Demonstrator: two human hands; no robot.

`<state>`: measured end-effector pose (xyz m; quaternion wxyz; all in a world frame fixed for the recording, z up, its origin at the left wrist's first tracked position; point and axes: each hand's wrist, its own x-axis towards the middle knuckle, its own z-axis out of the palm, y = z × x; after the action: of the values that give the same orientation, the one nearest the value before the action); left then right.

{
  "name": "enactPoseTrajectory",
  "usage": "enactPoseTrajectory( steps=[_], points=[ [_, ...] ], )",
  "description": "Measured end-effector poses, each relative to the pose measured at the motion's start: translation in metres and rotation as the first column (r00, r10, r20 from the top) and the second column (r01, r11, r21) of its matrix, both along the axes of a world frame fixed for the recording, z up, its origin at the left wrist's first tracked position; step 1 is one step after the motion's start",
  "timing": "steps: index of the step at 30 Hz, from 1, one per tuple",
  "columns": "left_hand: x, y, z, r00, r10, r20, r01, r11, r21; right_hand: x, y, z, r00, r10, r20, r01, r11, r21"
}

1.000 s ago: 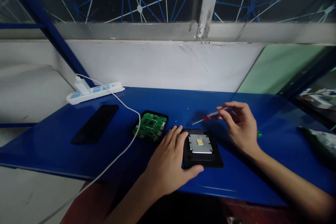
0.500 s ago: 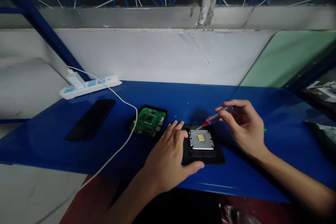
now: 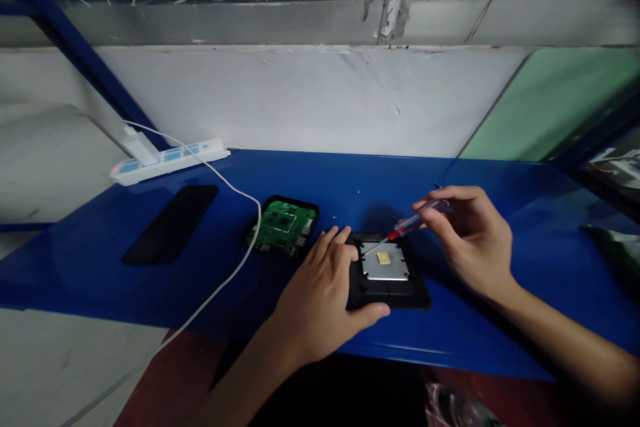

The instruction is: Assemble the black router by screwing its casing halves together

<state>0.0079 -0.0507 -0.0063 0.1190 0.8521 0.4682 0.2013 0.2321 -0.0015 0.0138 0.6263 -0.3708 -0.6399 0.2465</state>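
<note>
You rest your left hand (image 3: pixel 320 300), thumb and fingers spread and clasping nothing, over the left edge of the black cover (image 3: pixel 387 295), apparently steadying it on the blue table (image 3: pixel 310 173), while your right hand (image 3: pixel 473 240) pinches the screwdriver (image 3: pixel 413 221), slanted toward the metal plate (image 3: pixel 376 271).

Tilted screwdriver (image 3: pixel 411 223) over flat black cover (image 3: pixel 393 294)

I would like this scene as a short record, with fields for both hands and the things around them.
Left hand: spread, touching left side of black cover
Right hand: holds screwdriver
Tip: near far-left corner of metal plate; contact unclear
On plate: yellow pad
Farther left: green circuit board, then dark flat slab
Back left: white power strip with plug
Surface: blue table
</note>
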Motion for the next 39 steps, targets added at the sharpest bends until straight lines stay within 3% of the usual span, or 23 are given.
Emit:
enactPoseTrajectory(
  steps=[30,36,39],
  points=[
    [-0.001,0.000,0.002,1.000,-0.006,-0.023,0.005,1.000,-0.030,0.005,-0.005,-0.004,0.988,-0.047,0.148,0.037,0.997,0.072],
    [-0.001,0.000,0.001,1.000,-0.008,-0.021,0.007,0.999,-0.039,0.006,-0.008,0.001,0.959,-0.062,0.276,0.019,0.987,0.157],
    [-0.001,0.000,0.000,1.000,-0.007,-0.021,0.006,0.999,-0.032,0.004,-0.007,0.012,0.918,-0.029,0.396,-0.060,0.976,0.209]
  ],
)
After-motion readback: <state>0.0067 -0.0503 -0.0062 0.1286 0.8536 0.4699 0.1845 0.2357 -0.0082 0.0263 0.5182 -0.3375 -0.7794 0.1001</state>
